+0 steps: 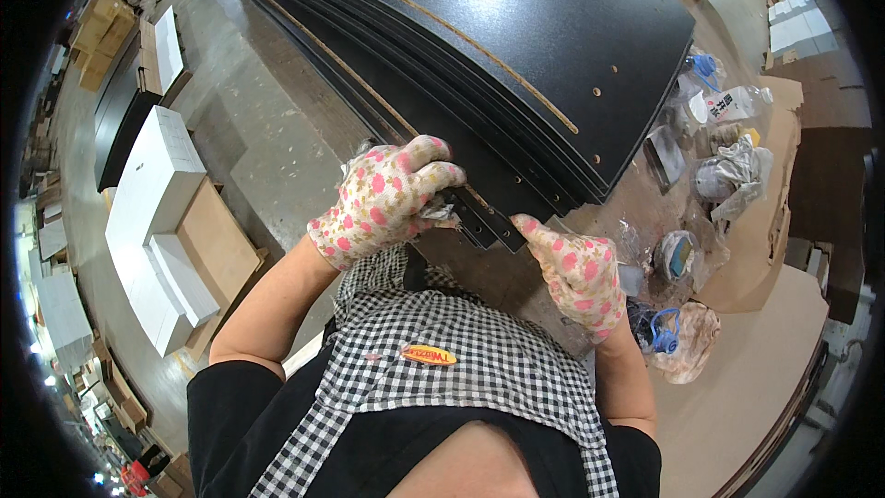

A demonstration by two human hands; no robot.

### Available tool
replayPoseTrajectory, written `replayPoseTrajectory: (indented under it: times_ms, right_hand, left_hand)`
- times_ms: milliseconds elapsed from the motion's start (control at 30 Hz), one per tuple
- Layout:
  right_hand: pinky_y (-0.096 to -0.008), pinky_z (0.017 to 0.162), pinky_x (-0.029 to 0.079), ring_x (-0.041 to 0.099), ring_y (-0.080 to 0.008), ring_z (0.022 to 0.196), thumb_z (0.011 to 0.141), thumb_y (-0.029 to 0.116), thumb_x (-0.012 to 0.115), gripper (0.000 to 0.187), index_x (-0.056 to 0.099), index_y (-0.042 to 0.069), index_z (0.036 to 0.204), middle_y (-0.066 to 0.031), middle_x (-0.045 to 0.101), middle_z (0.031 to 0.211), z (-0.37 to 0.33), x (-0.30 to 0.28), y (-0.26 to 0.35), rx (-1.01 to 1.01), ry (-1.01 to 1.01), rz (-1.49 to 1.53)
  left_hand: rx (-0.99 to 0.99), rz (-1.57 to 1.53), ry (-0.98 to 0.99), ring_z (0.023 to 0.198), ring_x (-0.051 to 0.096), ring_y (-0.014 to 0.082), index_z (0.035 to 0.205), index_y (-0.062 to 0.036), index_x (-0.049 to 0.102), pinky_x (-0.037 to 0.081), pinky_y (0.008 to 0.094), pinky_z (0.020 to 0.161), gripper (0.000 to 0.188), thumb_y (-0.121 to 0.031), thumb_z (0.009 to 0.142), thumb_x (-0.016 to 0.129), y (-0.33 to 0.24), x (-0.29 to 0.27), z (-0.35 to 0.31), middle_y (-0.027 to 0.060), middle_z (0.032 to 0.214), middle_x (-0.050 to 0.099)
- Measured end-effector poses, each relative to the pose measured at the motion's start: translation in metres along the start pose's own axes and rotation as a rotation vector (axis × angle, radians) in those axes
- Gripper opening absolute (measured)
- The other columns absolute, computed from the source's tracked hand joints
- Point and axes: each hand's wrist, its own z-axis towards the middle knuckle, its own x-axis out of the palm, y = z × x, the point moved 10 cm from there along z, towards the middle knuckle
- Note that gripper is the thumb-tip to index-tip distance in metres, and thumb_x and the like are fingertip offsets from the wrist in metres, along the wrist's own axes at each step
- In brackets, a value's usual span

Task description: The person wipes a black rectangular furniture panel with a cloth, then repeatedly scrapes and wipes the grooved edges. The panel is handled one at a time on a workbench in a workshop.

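Panel place: the black panel (495,222) lay along the left side of the stack (590,46); whether it rested on lower boards could not be told.
Long axis: it ran from near the wearer to the far left, roughly along the stack's left edge; the drilled end pointed at the wearer, the raw brown edge faced up.
Left hand (392,194): left of the stack, closed on a rag (441,209) over the panel's edge.
Right hand (581,278): on the near side of the stack, curled, a fingertip at the panel's end corner; a firm grip could not be told.
Handling: probably stiff, heavyish, slick-faced, with chip-prone corners.
Best hold: likely both long edges, clear of the corners.
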Motion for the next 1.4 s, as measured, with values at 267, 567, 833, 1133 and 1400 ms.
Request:
replayPoseTrajectory:
  times_ms: [267, 567, 833, 1133, 1400]
  right_hand:
    - [-0.0300, 0.052, 0.048, 0.058, -0.0170, 0.056, 0.072, 0.004, 0.062, 0.054, 0.056, 0.001, 0.126, -0.0015, 0.058, 0.068, 0.010, 0.014, 0.027, -0.061, 0.068, -0.375]
    - [-0.0261, 0.044, 0.041, 0.053, -0.0088, 0.053, 0.074, 0.011, 0.057, 0.049, 0.056, -0.010, 0.119, 0.0019, 0.048, 0.059, 0.009, 0.042, 0.054, -0.198, 0.289, -0.773]
    - [-0.0285, 0.044, 0.042, 0.052, -0.0135, 0.051, 0.073, 0.008, 0.059, 0.053, 0.055, -0.008, 0.124, -0.0017, 0.049, 0.061, -0.006, 0.032, 0.044, -0.202, 0.300, -0.711]
    - [-0.0345, 0.058, 0.047, 0.058, -0.0222, 0.062, 0.073, 0.002, 0.063, 0.051, 0.060, 0.008, 0.124, -0.0037, 0.058, 0.071, 0.002, 0.003, 0.008, -0.037, 0.043, -0.044]
    - [-0.0324, 0.055, 0.047, 0.058, -0.0215, 0.060, 0.073, 0.000, 0.061, 0.054, 0.058, 0.005, 0.127, -0.0047, 0.058, 0.070, 0.000, -0.001, -0.004, -0.055, 0.107, -0.060]
  left_hand:
    - [-0.171, -0.277, -0.312, 0.094, 0.060, 0.0265, 0.095, -0.0111, 0.064, 0.051, 0.0369, 0.078, 0.035, -0.015, 0.068, 0.084, 0.022, -0.016, -0.039, 0.0087, 0.102, 0.061]
    - [-0.072, -0.159, -0.301, 0.096, 0.063, 0.0283, 0.095, -0.0098, 0.064, 0.054, 0.0368, 0.076, 0.036, -0.012, 0.066, 0.084, 0.006, -0.007, -0.031, 0.0103, 0.106, 0.061]
    - [0.038, -0.074, -0.281, 0.090, 0.063, 0.0288, 0.096, -0.0105, 0.062, 0.051, 0.0380, 0.071, 0.036, -0.019, 0.067, 0.082, -0.001, -0.010, -0.018, 0.0091, 0.111, 0.059]
    - [0.030, -0.153, -0.250, 0.094, 0.061, 0.0300, 0.096, -0.0095, 0.062, 0.052, 0.0385, 0.074, 0.038, -0.016, 0.064, 0.081, 0.003, -0.009, -0.015, 0.0097, 0.111, 0.057]
    - [0.016, -0.158, -0.245, 0.095, 0.061, 0.0296, 0.093, -0.0099, 0.062, 0.052, 0.0381, 0.077, 0.039, -0.018, 0.061, 0.083, 0.006, -0.007, -0.017, 0.0101, 0.109, 0.057]
